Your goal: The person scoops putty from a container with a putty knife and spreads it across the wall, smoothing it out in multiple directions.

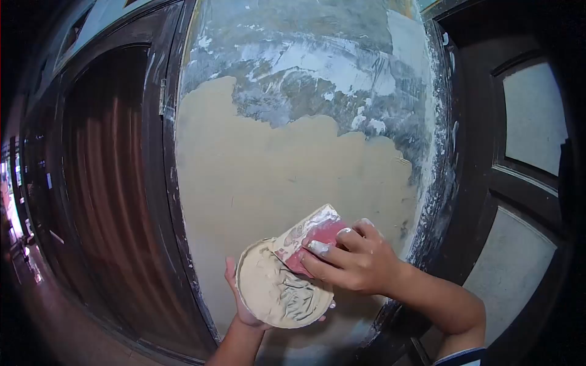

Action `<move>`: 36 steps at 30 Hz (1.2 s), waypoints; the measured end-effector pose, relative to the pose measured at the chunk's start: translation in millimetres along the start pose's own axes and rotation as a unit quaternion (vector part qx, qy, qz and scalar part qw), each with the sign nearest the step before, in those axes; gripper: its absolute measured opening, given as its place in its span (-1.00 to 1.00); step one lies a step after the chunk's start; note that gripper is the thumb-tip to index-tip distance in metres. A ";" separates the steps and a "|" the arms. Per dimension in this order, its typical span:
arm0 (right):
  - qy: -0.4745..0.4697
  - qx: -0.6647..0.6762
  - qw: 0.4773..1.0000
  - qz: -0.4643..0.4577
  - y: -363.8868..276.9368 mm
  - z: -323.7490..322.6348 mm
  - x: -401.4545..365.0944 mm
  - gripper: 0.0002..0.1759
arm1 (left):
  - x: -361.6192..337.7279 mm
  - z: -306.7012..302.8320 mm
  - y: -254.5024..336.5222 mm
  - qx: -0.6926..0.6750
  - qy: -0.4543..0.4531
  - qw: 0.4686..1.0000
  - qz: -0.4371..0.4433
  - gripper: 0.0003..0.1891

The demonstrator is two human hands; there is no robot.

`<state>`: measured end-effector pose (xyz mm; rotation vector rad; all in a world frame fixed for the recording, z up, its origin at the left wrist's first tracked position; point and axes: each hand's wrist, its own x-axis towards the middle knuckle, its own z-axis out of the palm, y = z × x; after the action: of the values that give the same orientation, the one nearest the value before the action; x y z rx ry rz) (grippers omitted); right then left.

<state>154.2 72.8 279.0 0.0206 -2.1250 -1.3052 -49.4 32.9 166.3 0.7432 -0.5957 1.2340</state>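
Observation:
My left hand (242, 305) is wrapped round a shallow round bowl (240, 291) from below, its thumb at the left rim and fingertips showing at the right. Cream-coloured putty (261, 283) fills the bowl, scraped into ridges on the right side. Between the fingers and thumb of my right hand (351, 259) is a red flat scraper (317, 239), crusted with putty along its upper edge. The scraper is tilted over the bowl's upper right rim, its lower corner near the putty. White smears cover the right fingertips.
Ahead stands a wall coated with smooth beige putty (274, 165) low down. Above is bare grey plaster (268, 100) with white patches. A dark door with a brown curtain (107, 183) stands at left; a dark panelled door (476, 146) is at right.

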 end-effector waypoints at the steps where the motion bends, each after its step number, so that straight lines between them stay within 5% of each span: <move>1: 0.019 0.005 1.000 0.004 0.4 1.4 0.6 -0.66 | -0.4 -2.3 -0.2 -0.001 -0.004 1.000 0.005 0.01; 13: 0.031 0.043 0.991 0.121 39.5 -1.8 36.6 -0.66 | -13.7 -15.2 21.9 -0.035 0.082 0.996 0.023 0.20; 15: 0.000 0.139 0.972 0.190 64.1 -3.8 58.3 -0.59 | -17.6 -6.8 30.5 0.211 0.158 0.964 0.037 0.17; 17: 0.029 0.171 0.962 0.211 89.6 1.6 84.4 -0.60 | -26.6 -5.7 42.5 0.092 0.106 0.989 0.044 0.17; 21: 0.047 0.243 0.919 0.306 139.9 11.5 147.8 -0.67 | -42.8 14.9 64.1 0.091 0.083 0.990 0.076 0.19; 28: 0.078 0.150 0.927 0.336 204.4 54.5 209.7 -0.19 | -65.2 19.8 102.8 0.153 0.068 0.979 0.115 0.22; 31: 0.058 0.028 0.933 0.353 195.5 68.3 213.5 -0.19 | -78.7 18.8 121.4 0.198 0.094 0.965 0.145 0.22; 36: 0.055 0.014 0.935 0.349 184.1 71.6 215.2 -0.20 | -88.1 6.9 135.8 0.255 0.139 0.937 0.196 0.22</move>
<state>1.0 152.7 514.7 -0.5844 -1.7966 -0.8210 -202.3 -5.1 128.2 0.8811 -0.1840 1.8681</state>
